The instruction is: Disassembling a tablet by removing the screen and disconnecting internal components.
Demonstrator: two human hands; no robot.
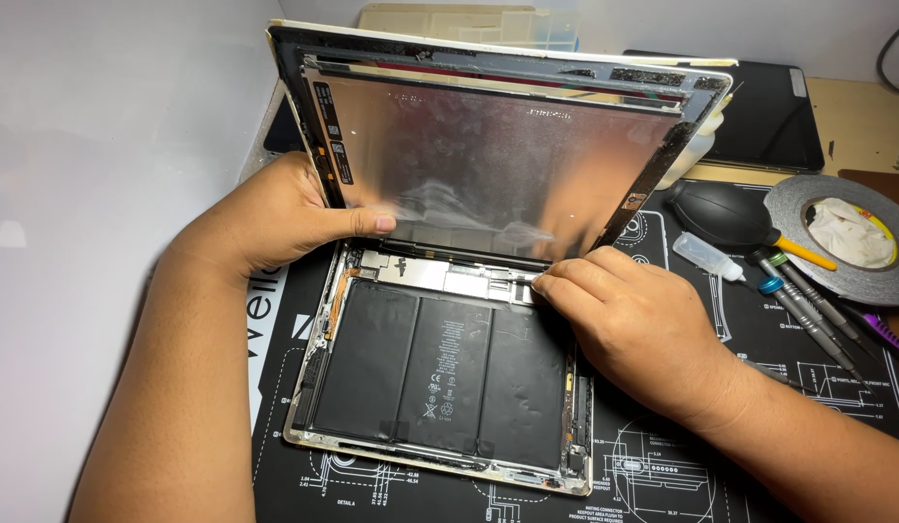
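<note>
The raised display panel's brushed silver metal back [488,165] is showing a dull sheen, while the flat black battery cells [440,373] are looking matt and faintly wrinkled, lying over a smooth black printed rubber mat [682,465] beside a glossy grey tape roll [842,242].

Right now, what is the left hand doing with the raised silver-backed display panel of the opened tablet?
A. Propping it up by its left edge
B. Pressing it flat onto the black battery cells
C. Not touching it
A: the left hand grips the left edge of the raised silver-backed display panel, which stands tilted above the black battery cells while the right hand works at the hinge side.
</note>
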